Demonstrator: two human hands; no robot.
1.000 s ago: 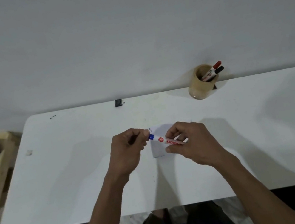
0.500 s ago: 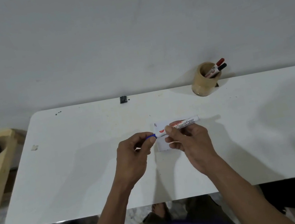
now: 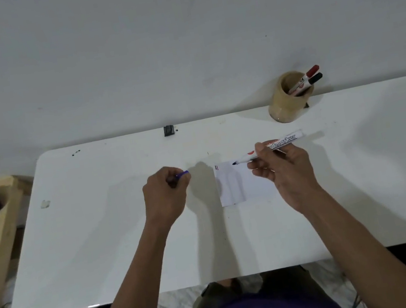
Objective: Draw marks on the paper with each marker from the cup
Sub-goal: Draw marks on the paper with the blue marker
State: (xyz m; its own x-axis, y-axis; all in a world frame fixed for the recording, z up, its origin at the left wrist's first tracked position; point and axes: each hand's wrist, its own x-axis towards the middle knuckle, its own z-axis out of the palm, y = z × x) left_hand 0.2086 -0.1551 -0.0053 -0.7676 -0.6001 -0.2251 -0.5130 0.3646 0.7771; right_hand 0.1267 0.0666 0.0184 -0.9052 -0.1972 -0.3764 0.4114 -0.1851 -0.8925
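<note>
Two forearms reached over the desk [image 3: 103, 239]. Right hand [image 3: 282, 171] pinched the uncapped marker [image 3: 271, 146], tip at the paper's [image 3: 232, 186] top edge; left hand [image 3: 167, 195] fisted round the blue cap [image 3: 182, 174]. Cup [image 3: 286, 102] stood far right.
</note>
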